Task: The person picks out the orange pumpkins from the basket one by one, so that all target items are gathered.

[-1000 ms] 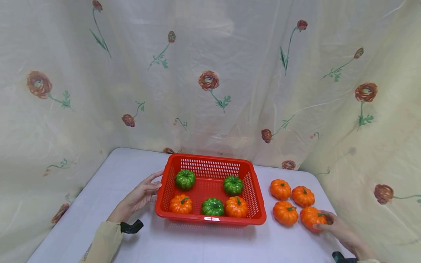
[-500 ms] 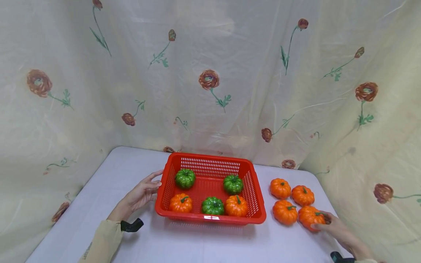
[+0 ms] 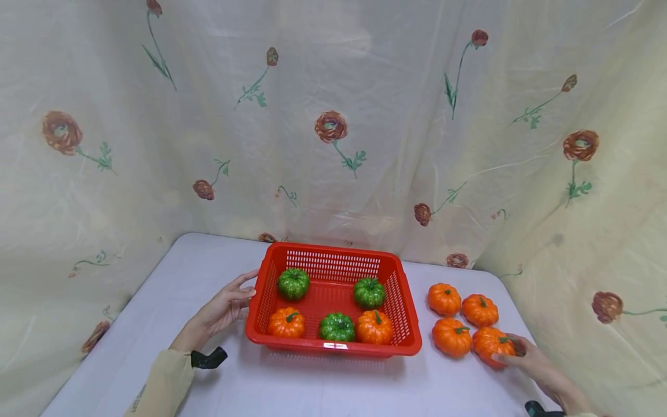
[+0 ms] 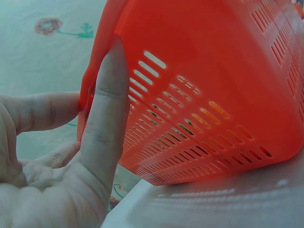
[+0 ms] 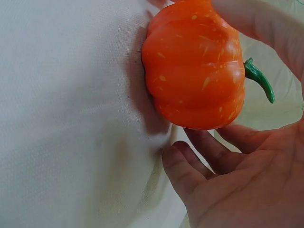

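My left hand pinches the left rim of a red plastic basket; the left wrist view shows fingers on both sides of the basket's rim. Inside the basket sit green pumpkins and orange pumpkins. At the right, my right hand holds an orange pumpkin with a green stem, thumb on one side and fingers on the other. In the right wrist view this held pumpkin is close against the white cloth. It is the nearest right one in a small cluster.
Several orange pumpkins stand close together on the white table, right of the basket. A flowered curtain hangs behind the table and along both sides.
Between the oldest frame and now, my right hand has shifted the orange pumpkin slightly left, closer to its neighbours. My left hand and the basket have stayed in place.
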The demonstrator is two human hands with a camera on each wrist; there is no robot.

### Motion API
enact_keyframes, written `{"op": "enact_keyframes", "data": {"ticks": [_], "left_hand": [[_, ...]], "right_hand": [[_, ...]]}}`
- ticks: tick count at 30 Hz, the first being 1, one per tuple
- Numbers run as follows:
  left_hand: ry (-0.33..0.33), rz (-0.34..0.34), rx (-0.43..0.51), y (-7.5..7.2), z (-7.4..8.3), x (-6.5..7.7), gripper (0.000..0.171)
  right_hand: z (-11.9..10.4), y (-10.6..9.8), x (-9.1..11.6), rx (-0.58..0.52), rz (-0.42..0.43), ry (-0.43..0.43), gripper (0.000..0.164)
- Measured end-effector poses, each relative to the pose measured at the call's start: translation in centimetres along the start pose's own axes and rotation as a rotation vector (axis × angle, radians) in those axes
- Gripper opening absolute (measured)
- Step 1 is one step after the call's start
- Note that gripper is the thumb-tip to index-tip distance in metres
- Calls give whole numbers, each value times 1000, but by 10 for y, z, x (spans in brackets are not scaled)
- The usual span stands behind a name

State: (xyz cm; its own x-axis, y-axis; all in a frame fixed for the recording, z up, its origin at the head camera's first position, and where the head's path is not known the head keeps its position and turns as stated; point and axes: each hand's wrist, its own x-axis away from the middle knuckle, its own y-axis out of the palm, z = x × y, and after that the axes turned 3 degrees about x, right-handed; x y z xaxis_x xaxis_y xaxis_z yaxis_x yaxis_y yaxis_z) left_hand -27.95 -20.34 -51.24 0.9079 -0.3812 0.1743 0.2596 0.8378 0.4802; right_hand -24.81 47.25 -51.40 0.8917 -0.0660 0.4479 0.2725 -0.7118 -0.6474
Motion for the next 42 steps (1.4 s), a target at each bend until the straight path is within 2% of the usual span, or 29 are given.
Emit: {"op": "enact_keyframes", "data": {"ticks": [11,18,24,31,37,42], "left_hand": [[0,-6,-6,0,1,-1,65],[5,-22,-6,-1,0,0,66],[7,6,-9,-2,-2,0,63],[11,6,-9,-3,-3,0,63],[8,5,-3,-2,-1,0,64],[8,-3,4,-2,-2,-1,63]], "right_hand": [[-2,-4,3,-52,-1,-22,100],[-4,-6,6,-37,21,-80,92],[-2,-9,5,-27,12,-79,93],[2,-20,1,-16,68,-143,95],[-6,-28,6,-58,74,-162,95],[-18,-35,12,-67,48,-126,101]]}}
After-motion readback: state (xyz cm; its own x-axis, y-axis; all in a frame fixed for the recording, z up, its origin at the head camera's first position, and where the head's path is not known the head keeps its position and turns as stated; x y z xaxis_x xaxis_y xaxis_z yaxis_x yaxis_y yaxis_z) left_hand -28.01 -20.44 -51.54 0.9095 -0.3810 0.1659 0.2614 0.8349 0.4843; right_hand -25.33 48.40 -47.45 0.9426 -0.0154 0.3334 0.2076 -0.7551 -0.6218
